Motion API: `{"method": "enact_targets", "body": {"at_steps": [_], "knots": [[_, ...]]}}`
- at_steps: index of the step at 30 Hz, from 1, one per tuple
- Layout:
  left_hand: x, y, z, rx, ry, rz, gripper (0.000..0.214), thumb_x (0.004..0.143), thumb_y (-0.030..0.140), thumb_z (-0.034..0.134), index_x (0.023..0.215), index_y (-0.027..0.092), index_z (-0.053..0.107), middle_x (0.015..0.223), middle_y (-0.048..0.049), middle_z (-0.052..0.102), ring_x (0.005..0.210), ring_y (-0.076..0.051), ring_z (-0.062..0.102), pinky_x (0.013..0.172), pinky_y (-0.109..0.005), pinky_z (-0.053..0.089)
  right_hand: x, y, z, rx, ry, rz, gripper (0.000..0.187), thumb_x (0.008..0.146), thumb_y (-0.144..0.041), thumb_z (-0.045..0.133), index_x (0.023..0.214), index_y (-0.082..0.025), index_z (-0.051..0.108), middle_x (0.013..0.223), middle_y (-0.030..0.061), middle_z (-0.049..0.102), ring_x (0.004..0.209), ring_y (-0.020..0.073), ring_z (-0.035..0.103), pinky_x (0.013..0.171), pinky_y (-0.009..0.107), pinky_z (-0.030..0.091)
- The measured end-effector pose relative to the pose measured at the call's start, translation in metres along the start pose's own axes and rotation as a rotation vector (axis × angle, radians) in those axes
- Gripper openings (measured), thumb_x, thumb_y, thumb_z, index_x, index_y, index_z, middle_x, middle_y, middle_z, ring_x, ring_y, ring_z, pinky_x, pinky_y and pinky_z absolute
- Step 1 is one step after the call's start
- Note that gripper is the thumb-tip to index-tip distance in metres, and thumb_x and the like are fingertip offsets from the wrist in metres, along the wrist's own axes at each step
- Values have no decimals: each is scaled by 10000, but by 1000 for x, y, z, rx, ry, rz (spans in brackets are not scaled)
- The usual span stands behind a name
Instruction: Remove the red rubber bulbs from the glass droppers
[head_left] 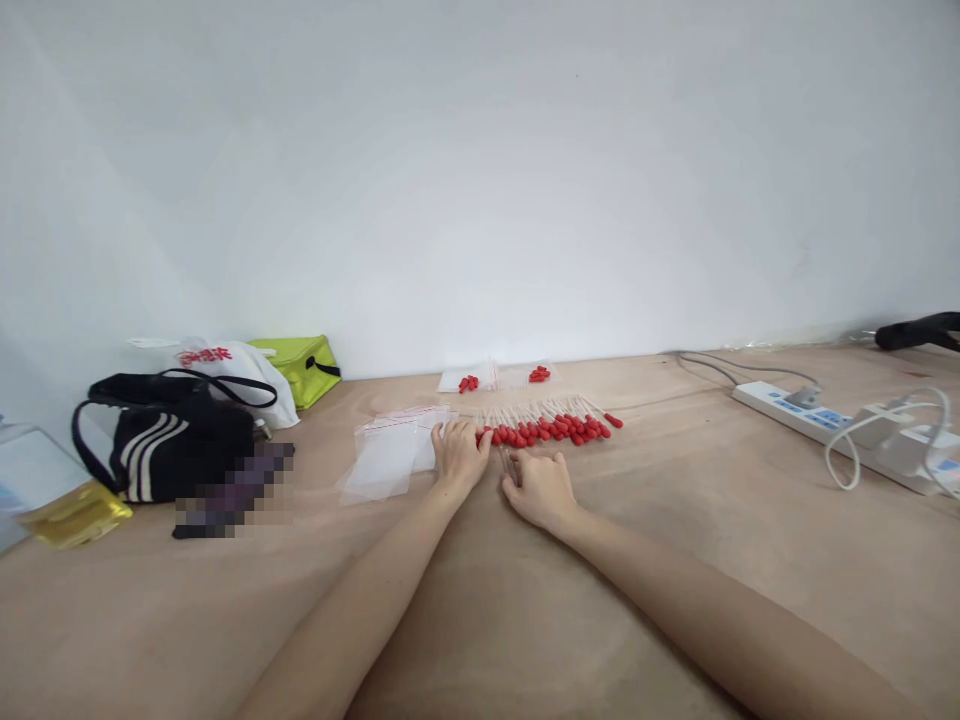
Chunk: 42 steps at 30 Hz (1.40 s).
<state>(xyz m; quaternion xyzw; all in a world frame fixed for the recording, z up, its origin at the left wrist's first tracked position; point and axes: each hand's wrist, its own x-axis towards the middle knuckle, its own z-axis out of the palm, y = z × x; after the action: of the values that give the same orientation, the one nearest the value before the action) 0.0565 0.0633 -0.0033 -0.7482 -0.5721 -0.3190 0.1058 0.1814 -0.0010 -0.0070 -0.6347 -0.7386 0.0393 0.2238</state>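
A row of thin glass droppers with red rubber bulbs [551, 424] lies on the wooden table [480, 600]. My left hand [459, 452] rests flat at the row's left end, fingers spread, touching the clear zip bags [390, 452] and the nearest red bulbs. Just below the row, my right hand [538, 487] has its fingers curled around a clear thin dropper at its left side. Two filled small bags with red bulbs [499, 377] lie further back by the wall.
At the left stand a black striped bag [169, 440], a white plastic bag [232, 368], a green pouch [300, 365] and a gold packet [75, 515]. At the right lies a white power strip [832, 420] with cables and a charger [892, 425].
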Motion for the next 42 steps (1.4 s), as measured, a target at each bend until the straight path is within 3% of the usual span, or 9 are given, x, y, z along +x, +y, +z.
{"method": "enact_targets", "body": {"at_steps": [4, 8, 13, 15, 18, 24, 30, 36, 42], "knots": [[-2, -1, -5, -31, 49, -16, 205, 815, 304, 470, 710, 179, 593, 759, -51, 652, 835, -238, 551, 863, -456, 276, 0, 2, 0, 31, 17, 16, 267, 788, -325, 425, 972, -185, 559, 749, 59, 660, 773, 211, 588, 716, 343, 262], [-18, -9, -22, -96, 64, 30, 172, 822, 308, 485, 772, 188, 598, 822, -31, 666, 823, -200, 560, 777, -360, 345, -6, 14, -4, 118, 114, -29, 313, 791, -373, 447, 1017, -174, 532, 796, 59, 641, 817, 205, 566, 734, 341, 294], [-44, -26, -44, -225, 125, 399, 157, 826, 325, 501, 781, 221, 610, 846, 12, 685, 822, -166, 560, 817, -352, 298, -16, 42, -14, 123, 351, -320, 462, 779, -412, 485, 1170, -167, 460, 1135, 131, 511, 1044, 236, 448, 819, 363, 324], [-48, -28, -48, -257, 140, 524, 158, 832, 327, 495, 794, 230, 613, 824, 26, 690, 803, -155, 559, 815, -352, 289, -17, 49, -16, 96, 334, -461, 482, 786, -434, 487, 1205, -198, 447, 1153, 114, 504, 1057, 231, 432, 853, 378, 310], [-48, -24, -48, -301, 133, 603, 174, 840, 333, 483, 787, 232, 615, 804, 34, 692, 787, -135, 556, 807, -334, 298, -16, 50, -16, 91, 279, -591, 414, 810, -424, 477, 1169, -220, 493, 1072, 76, 565, 989, 199, 458, 849, 366, 302], [-46, -15, -45, -331, 85, 626, 168, 836, 314, 493, 766, 228, 619, 842, 32, 691, 809, -127, 555, 824, -325, 318, -12, 45, -10, 55, 295, -628, 219, 849, -300, 451, 961, -219, 621, 726, 30, 590, 761, 147, 450, 748, 320, 287], [-46, -14, -42, -227, -9, 655, 196, 836, 323, 484, 970, 251, 607, 1069, 6, 629, 1044, -173, 497, 931, -378, 275, -14, 43, -10, 12, 315, -642, 193, 843, -265, 454, 823, -190, 631, 693, 26, 559, 748, 147, 414, 756, 319, 263], [-50, -12, -36, -230, -25, 662, 166, 850, 266, 459, 861, 234, 621, 925, 30, 674, 981, -154, 542, 967, -381, 247, -16, 41, -12, -11, 338, -689, 216, 848, -258, 434, 774, -190, 626, 646, 12, 526, 707, 136, 388, 763, 327, 245], [-53, -12, -44, -276, -36, 613, 154, 837, 219, 467, 754, 211, 597, 794, 39, 680, 927, -154, 570, 993, -397, 195, -16, 44, -13, 22, 340, -733, 206, 837, -235, 445, 727, -181, 611, 600, -3, 503, 683, 124, 366, 770, 323, 239]]}}
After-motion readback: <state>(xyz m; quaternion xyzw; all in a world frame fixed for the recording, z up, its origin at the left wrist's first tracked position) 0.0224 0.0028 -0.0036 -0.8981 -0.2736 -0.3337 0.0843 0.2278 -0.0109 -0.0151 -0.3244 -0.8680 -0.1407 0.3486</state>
